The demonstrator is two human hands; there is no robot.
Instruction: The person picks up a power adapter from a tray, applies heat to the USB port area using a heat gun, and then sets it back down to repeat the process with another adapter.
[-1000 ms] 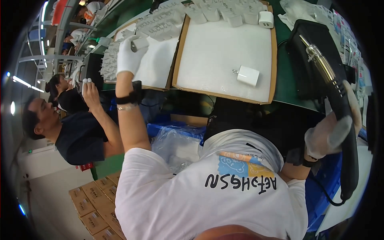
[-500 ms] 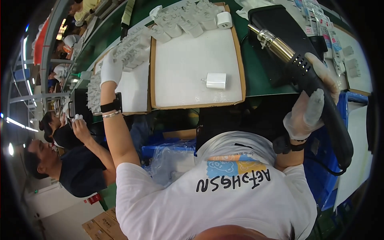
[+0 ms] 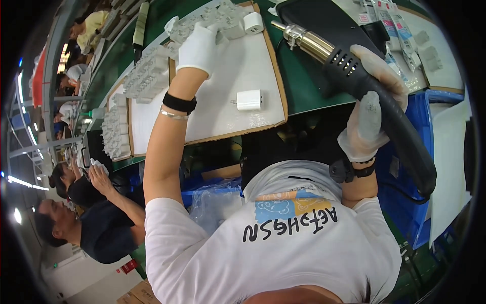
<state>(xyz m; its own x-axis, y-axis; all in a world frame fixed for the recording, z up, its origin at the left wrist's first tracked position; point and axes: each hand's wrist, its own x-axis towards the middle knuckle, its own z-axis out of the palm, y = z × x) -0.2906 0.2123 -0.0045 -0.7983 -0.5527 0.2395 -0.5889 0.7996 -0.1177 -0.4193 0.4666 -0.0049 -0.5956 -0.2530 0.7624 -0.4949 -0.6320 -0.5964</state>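
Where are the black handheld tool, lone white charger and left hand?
Black handheld tool [image 3: 395, 121], head view: on its handle.
Lone white charger [image 3: 250, 100], head view: middle of its body.
Left hand [image 3: 197, 50], head view: on its gloved back.

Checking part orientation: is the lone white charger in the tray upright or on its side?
On its side: the charger lies with prongs pointing left and port end facing right.

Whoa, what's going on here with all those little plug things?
The person's gloved right hand holds a black hot-air gun, with its metal nozzle pointing away from their body. The gloved left hand is at a cluster of pronged chargers along the far side of a cardboard tray; whether it grips one is hidden. One white charger lies apart, nearer the person.
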